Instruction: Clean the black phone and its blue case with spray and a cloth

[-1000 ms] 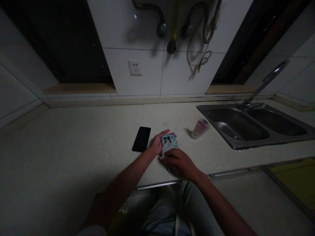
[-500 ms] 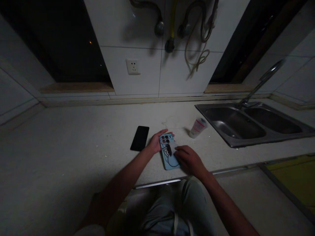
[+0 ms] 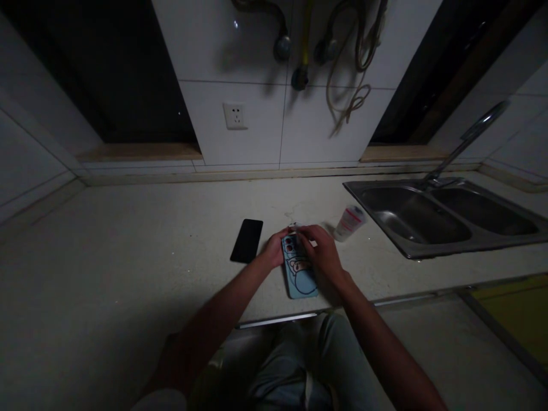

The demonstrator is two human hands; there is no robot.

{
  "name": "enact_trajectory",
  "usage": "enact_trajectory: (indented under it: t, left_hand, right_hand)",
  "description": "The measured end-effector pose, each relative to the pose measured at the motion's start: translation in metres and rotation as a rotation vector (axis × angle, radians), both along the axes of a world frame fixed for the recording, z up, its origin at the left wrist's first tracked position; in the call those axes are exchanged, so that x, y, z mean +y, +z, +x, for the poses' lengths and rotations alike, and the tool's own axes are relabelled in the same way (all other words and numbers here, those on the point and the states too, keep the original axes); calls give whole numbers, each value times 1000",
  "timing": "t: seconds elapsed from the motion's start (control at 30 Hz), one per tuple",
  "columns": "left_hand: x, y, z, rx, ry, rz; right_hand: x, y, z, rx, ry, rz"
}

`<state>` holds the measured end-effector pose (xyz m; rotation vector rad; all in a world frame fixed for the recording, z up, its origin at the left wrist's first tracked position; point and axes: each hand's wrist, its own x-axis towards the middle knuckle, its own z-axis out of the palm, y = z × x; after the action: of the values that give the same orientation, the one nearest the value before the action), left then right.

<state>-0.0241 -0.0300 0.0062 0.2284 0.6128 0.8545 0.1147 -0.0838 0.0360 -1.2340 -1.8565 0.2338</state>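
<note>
A light blue phone (image 3: pixel 299 274) with a cartoon bear on its back lies face down on the pale counter (image 3: pixel 149 240), near the front edge. My left hand (image 3: pixel 274 249) grips its upper left edge with curled fingers. My right hand (image 3: pixel 322 251) lies over the phone's upper right, by the camera lenses. Its fingers are pinched together on a small white piece that barely shows at the fingertips. Both forearms reach in from below.
A black phone (image 3: pixel 247 240) lies flat just left of my left hand. A small white cup with a red label (image 3: pixel 349 221) stands to the right, next to a steel double sink (image 3: pixel 432 214) with a tap (image 3: pixel 471 131). A wall socket (image 3: pixel 235 116) and hanging hoses (image 3: pixel 342 57) are behind.
My right hand has slid from the phone's lower end up to its top, uncovering the bear picture. The left hand has kept its hold on the upper left edge.
</note>
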Motion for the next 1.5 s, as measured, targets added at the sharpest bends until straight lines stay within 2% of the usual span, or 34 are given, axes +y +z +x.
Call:
enact_trajectory:
  t: [0.13, 0.3, 0.5, 0.67, 0.8, 0.97, 1.13, 1.3, 1.43, 1.5]
  left_hand:
    - [1, 1, 1, -12, -35, 16]
    - [2, -3, -3, 14, -35, 37]
    - [0, -4, -8, -13, -71, 62]
    - [1, -5, -9, -33, -78, 62]
    - [2, -5, -8, -21, -78, 54]
    - [4, -3, -6, 28, -71, 34]
    - [3, -1, -3, 32, -27, 47]
    - [3, -1, -3, -5, -33, 18]
    - [5, -1, -5, 17, -103, -6]
    - [6, -1, -7, 24, -90, -6]
  right_hand:
    - [1, -5, -18, -253, 81, -54]
    - [-20, -6, -26, -426, 215, -15]
    - [-58, -3, -10, -451, 381, -61]
    - [-74, 3, 9, -487, 387, -131]
    - [-66, -1, 22, -487, 276, -164]
    - [-38, -7, 26, -306, 35, -175]
    - [-10, -6, 8, -182, -14, -99]
    - [-2, -6, -19, -252, 106, -12]
    - [-14, -7, -29, -358, 326, 43]
    - [-25, -5, -27, -392, 403, 60]
